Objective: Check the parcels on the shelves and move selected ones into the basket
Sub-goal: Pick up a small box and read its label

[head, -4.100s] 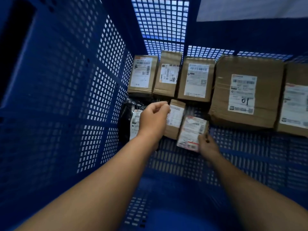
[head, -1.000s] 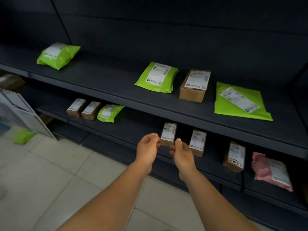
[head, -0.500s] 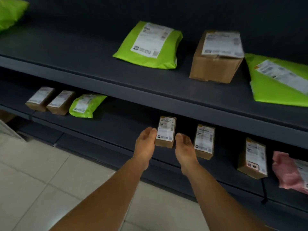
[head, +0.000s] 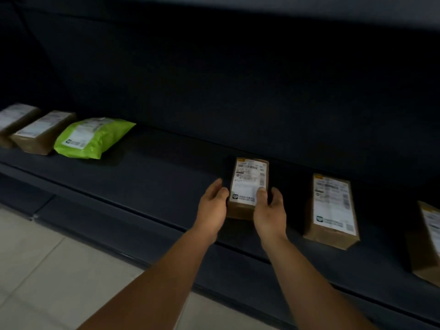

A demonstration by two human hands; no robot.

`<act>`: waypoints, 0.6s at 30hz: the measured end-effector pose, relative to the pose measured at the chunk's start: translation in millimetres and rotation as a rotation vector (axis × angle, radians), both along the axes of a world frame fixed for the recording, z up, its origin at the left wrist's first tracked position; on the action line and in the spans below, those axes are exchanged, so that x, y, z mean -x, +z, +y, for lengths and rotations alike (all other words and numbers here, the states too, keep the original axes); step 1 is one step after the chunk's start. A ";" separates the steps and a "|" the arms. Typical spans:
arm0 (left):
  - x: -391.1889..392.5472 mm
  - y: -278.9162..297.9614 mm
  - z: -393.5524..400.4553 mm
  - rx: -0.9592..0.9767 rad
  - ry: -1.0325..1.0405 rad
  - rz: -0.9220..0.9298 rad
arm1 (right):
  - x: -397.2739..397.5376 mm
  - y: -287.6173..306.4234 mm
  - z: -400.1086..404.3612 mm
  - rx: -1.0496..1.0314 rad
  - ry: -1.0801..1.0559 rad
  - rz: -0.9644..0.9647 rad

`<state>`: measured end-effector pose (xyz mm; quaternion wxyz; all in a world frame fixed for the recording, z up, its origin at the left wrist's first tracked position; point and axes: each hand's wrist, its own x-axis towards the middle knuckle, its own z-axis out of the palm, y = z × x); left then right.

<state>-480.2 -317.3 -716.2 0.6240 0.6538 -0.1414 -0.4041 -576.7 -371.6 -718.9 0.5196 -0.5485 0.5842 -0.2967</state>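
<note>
A small brown cardboard parcel [head: 247, 179] with a white label lies on the dark shelf [head: 154, 177]. My left hand [head: 213, 207] touches its left near corner, fingers fairly straight along the side. My right hand [head: 270, 214] grips its right near corner, with the thumb on the label and the fingers round the right side. The basket is out of view.
To the right lie a bigger brown parcel [head: 332, 210] and another brown parcel [head: 428, 241] cut off by the frame edge. Far left on the same shelf are a green mailer bag [head: 92, 138] and two brown boxes [head: 42, 132]. Pale floor tiles [head: 47, 270] lie below.
The view has closed in on the lower shelf. Both hands have reached forward to the small parcel's near end; the right hand now grips it, the left touches its side.
</note>
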 end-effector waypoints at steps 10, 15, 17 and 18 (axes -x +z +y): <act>-3.8 -32.2 -7.2 0.227 -0.117 -0.058 | -9.7 -25.1 -6.9 0.122 -0.037 -0.176; -6.5 -35.3 -0.7 0.315 -0.169 -0.093 | -6.6 -23.4 -3.5 0.136 -0.008 -0.296; -7.3 -36.6 1.2 0.334 -0.181 -0.102 | -4.3 -22.0 -2.6 0.138 -0.001 -0.337; -8.2 -37.7 1.6 0.346 -0.189 -0.101 | -3.0 -21.4 -2.4 0.136 0.005 -0.355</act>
